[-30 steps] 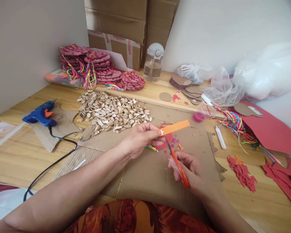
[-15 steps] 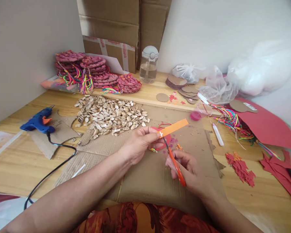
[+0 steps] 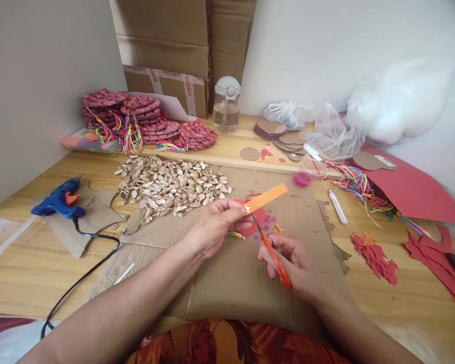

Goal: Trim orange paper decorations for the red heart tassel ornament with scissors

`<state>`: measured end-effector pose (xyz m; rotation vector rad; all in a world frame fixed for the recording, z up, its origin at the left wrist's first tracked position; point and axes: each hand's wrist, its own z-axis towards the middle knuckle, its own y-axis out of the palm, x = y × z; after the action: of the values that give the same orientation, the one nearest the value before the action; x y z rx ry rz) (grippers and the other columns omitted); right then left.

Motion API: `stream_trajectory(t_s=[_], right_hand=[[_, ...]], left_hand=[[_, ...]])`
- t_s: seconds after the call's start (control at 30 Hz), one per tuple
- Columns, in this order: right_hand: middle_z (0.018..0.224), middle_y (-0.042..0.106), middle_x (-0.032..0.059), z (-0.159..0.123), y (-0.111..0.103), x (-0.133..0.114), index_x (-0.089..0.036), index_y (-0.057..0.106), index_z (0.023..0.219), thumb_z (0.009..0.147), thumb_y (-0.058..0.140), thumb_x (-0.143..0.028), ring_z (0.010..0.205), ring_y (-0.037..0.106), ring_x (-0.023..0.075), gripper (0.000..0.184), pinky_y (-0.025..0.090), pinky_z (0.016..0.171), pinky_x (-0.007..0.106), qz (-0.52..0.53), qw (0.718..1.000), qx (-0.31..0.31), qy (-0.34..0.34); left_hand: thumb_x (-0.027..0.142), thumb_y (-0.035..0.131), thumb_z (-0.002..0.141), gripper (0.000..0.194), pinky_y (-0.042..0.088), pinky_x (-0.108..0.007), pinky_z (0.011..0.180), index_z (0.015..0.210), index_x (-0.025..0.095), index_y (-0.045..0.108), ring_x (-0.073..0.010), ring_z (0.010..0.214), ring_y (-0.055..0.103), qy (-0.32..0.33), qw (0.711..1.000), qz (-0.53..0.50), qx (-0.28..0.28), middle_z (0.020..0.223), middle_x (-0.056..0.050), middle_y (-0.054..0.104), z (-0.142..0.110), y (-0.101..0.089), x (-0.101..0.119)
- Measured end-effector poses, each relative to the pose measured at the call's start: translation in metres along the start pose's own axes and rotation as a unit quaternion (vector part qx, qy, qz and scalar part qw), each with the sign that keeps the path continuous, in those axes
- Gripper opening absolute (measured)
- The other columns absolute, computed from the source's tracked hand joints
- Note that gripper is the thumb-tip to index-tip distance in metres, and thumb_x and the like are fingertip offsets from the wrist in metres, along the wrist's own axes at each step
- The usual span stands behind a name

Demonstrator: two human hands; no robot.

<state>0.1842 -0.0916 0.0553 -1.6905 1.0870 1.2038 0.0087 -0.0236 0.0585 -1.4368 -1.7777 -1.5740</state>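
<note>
My left hand (image 3: 216, 225) pinches one end of an orange paper strip (image 3: 267, 196), which slants up to the right above the cardboard mat (image 3: 227, 273). My right hand (image 3: 293, 263) is closed around the orange handles of small scissors (image 3: 271, 250). Their blades point up at the strip's held end, where small notches show. Under the strip lies a red paper disc (image 3: 256, 222) with a coloured thread beside it.
A heap of pale nut shells (image 3: 170, 184) lies behind my left hand. A blue glue gun (image 3: 58, 199) with a black cord rests at the left. Stacked pink discs with rainbow cords (image 3: 140, 119), a water bottle (image 3: 226, 103), cardboard circles, plastic bags and red paper scraps (image 3: 375, 258) ring the mat.
Both hands stay at the strip with the scissors. The view has tipped down slightly, so everything sits a little higher and further left in the picture.
</note>
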Motion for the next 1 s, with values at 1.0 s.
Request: stream_trajectory(t_s=[1.0], right_hand=[[0.065, 0.057, -0.0033, 0.023, 0.019, 0.005, -0.018, 0.069, 0.080, 0.074, 0.076, -0.026, 0.058, 0.047, 0.0071, 0.012, 0.034, 0.055, 0.020, 0.339, 0.930, 0.129, -0.054]], left_hand=[[0.024, 0.071, 0.073, 0.014, 0.042, -0.026, 0.068, 0.071, 0.014, 0.061, -0.0112, 0.065, 0.055, 0.095, 0.994, 0.058, -0.022, 0.067, 0.000, 0.063, -0.011, 0.012, -0.029]])
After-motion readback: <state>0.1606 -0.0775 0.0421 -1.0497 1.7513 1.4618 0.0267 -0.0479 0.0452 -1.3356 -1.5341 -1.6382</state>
